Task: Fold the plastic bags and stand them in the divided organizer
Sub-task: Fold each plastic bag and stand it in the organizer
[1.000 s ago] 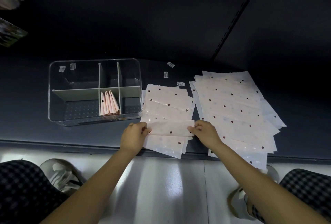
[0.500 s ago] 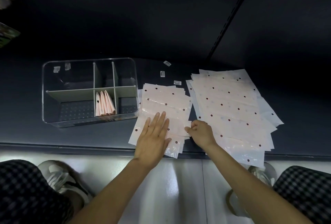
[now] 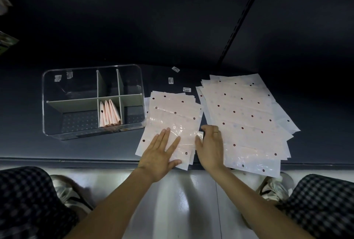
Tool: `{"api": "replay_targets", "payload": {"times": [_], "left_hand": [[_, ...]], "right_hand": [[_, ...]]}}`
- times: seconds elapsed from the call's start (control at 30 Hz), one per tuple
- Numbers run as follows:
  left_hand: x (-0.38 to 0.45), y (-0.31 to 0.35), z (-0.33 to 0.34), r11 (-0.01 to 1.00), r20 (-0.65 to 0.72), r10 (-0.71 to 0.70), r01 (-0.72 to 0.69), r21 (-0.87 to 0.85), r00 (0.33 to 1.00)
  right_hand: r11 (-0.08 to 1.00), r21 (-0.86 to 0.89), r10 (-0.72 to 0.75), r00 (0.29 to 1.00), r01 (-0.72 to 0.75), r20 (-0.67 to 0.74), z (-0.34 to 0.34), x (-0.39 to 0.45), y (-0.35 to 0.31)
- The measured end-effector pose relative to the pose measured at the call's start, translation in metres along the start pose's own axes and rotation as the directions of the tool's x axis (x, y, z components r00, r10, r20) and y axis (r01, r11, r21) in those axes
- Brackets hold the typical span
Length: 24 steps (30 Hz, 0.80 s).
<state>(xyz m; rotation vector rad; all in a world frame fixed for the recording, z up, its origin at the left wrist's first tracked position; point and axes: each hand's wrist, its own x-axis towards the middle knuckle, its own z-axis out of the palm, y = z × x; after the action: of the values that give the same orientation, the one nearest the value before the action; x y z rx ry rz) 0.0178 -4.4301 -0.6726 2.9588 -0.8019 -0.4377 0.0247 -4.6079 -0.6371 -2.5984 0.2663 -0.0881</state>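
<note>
**Four bags filed, two stacks still flat**

Near stack [image 3: 172, 120] of dotted plastic bags lies at centre of the worktop [image 3: 95, 147], its near edge hanging just over the lip. Top bag shows creases but lies open; I judge a fold is only starting.

Left hand [image 3: 159, 154]: flat, fingers straight and spread, pressing the top bag at the stack's 7 o'clock corner. Grasps nothing.

Right hand [image 3: 210, 147]: fingers straight, on edge at the stack's 4 o'clock side, thumb touching the bag edge. Released, no grip seen. It sits in the gap between the two stacks.

Far stack [image 3: 245, 116], larger, at 3 o'clock of the near one, untouched, fanned loosely.

Organizer [image 3: 92, 101], clear, grey dividers, at 9 o'clock of the near stack, just beside it. About four folded bags [image 3: 110, 113] stand in the near middle compartment. Other compartments look empty.

Judgement: early. Most bags remain unfolded.

Three small labels [image 3: 171, 80] lie on the worktop at 12 o'clock.
</note>
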Motion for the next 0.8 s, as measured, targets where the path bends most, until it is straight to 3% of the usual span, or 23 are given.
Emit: {"api": "replay_targets", "payload": {"times": [0.07,0.13,0.2,0.3,0.5,0.6,0.7,0.8], "left_hand": [[0.000,0.000,-0.001,1.000,-0.005,0.002,-0.002,0.014,1.000],[-0.001,-0.001,-0.002,1.000,0.004,0.009,-0.009,0.017,1.000],[-0.001,-0.003,-0.003,0.999,0.007,0.029,-0.029,0.020,1.000],[-0.004,-0.011,-0.005,0.998,-0.006,0.061,-0.061,0.016,0.998],[-0.014,-0.025,-0.001,0.999,-0.030,0.034,-0.035,-0.031,0.999],[-0.012,-0.024,-0.003,0.993,-0.039,0.021,-0.025,-0.114,0.999],[-0.011,-0.020,-0.008,0.984,-0.045,0.011,-0.019,-0.176,0.999],[-0.011,-0.014,-0.010,0.984,-0.042,-0.009,0.001,-0.177,0.999]], "right_hand": [[0.974,0.022,-0.225,0.961,0.224,0.164,0.008,-0.004,-0.013],[0.910,0.003,-0.384,0.839,0.415,0.386,0.021,-0.009,-0.016],[0.873,-0.054,-0.404,0.782,0.484,0.475,0.029,-0.011,-0.006],[0.831,-0.196,-0.373,0.784,0.520,0.497,0.028,-0.014,0.016],[0.821,-0.277,-0.317,0.803,0.498,0.504,0.006,-0.015,0.051],[0.854,-0.234,-0.343,0.841,0.464,0.417,-0.003,-0.010,0.052],[0.942,-0.112,-0.276,0.919,0.318,0.283,-0.010,0.006,0.039],[0.991,-0.023,-0.117,0.935,0.133,0.336,-0.011,0.024,0.024]]}}
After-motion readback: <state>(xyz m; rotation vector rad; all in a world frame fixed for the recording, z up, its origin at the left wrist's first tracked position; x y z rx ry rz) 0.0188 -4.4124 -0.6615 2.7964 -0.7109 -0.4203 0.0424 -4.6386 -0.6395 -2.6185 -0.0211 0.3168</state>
